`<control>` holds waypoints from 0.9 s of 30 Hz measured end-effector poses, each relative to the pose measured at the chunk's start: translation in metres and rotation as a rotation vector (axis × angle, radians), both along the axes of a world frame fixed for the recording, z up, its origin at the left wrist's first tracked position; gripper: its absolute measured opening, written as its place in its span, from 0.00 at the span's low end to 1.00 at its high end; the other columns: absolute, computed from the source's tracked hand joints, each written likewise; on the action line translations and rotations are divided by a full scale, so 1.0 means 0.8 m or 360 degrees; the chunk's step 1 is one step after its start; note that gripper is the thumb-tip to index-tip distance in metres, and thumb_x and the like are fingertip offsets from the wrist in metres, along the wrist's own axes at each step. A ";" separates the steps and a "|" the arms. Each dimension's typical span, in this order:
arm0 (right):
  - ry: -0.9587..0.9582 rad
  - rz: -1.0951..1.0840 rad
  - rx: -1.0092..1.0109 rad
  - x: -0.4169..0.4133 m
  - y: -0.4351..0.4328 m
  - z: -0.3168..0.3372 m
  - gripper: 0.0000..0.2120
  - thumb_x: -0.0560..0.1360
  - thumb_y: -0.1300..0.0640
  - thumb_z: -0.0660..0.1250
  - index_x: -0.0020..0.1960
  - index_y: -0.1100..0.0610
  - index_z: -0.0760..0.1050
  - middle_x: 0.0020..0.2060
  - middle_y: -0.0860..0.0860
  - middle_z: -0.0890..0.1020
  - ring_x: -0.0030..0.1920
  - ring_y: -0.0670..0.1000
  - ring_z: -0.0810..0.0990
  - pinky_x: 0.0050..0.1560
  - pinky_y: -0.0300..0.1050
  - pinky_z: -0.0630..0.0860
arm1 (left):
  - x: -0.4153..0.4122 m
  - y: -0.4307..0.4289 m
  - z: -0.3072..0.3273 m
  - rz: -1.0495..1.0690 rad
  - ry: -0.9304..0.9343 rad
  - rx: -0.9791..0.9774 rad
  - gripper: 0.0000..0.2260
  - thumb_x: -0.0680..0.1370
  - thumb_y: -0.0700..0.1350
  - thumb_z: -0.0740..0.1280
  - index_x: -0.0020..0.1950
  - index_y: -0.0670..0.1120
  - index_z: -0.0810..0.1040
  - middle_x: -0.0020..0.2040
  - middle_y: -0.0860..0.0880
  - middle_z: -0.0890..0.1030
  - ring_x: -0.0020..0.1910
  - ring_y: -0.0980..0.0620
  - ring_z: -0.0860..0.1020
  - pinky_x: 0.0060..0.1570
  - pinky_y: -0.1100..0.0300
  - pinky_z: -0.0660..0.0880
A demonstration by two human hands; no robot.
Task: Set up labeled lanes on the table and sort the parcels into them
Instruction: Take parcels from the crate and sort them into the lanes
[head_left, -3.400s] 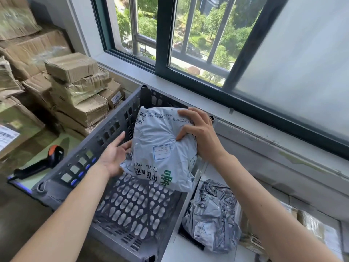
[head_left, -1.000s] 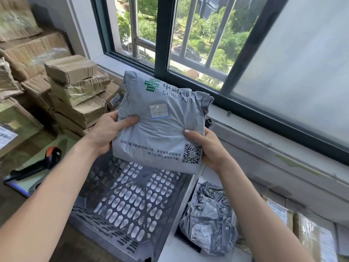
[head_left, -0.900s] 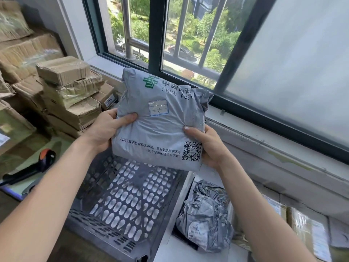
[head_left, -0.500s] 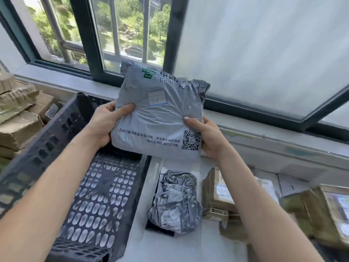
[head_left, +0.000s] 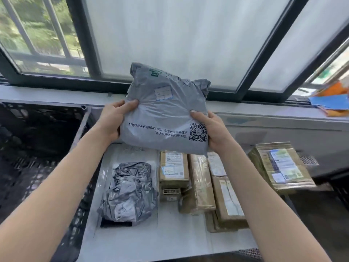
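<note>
White table (head_left: pixel 175 241), lanes marked. Grey poly mailer (head_left: pixel 166 118): green logo, QR code, small blue-framed label, wrinkled; held upright above the lanes. Left hand (head_left: pixel 113 121), right hand (head_left: pixel 214 129) each grip a side edge.

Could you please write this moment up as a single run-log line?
step: sorting | left hand + right hand: grip grey mail bag | bag: above table, not placed | table: crumpled grey parcel, brown boxes

Grey mailer (head_left: pixel 166 114): I read "POST" by a green logo (head_left: pixel 154 72).
Lower part: Chinese print (head_left: pixel 158 129), QR code (head_left: pixel 198 132).
Box labels (head_left: pixel 172 165): unreadable to me.
</note>
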State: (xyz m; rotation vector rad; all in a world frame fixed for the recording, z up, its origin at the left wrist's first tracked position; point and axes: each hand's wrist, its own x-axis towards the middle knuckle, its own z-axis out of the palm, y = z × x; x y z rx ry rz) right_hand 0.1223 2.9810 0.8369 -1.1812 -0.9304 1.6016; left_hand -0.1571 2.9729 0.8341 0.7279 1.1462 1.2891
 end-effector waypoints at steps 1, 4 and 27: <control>-0.0031 -0.0022 0.0003 0.021 -0.005 -0.004 0.18 0.73 0.60 0.76 0.59 0.61 0.76 0.48 0.60 0.86 0.44 0.58 0.86 0.45 0.53 0.83 | 0.020 -0.003 -0.007 -0.0009 0.0003 -0.0021 0.04 0.76 0.42 0.73 0.48 0.43 0.83 0.44 0.44 0.87 0.40 0.47 0.85 0.41 0.55 0.82; -0.0144 -0.0094 -0.0050 0.074 -0.018 -0.028 0.20 0.73 0.59 0.76 0.62 0.62 0.74 0.50 0.60 0.86 0.44 0.58 0.86 0.46 0.53 0.83 | 0.070 -0.013 -0.036 -0.0032 0.0024 -0.0124 0.05 0.75 0.43 0.73 0.49 0.43 0.84 0.46 0.43 0.87 0.42 0.46 0.85 0.45 0.53 0.83; -0.0641 -0.0200 -0.0523 0.123 -0.030 -0.202 0.14 0.73 0.59 0.77 0.57 0.58 0.79 0.46 0.54 0.86 0.38 0.50 0.85 0.31 0.40 0.79 | 0.132 -0.041 -0.218 0.0142 0.0720 -0.0783 0.05 0.75 0.41 0.74 0.49 0.42 0.84 0.49 0.47 0.81 0.52 0.48 0.78 0.55 0.56 0.70</control>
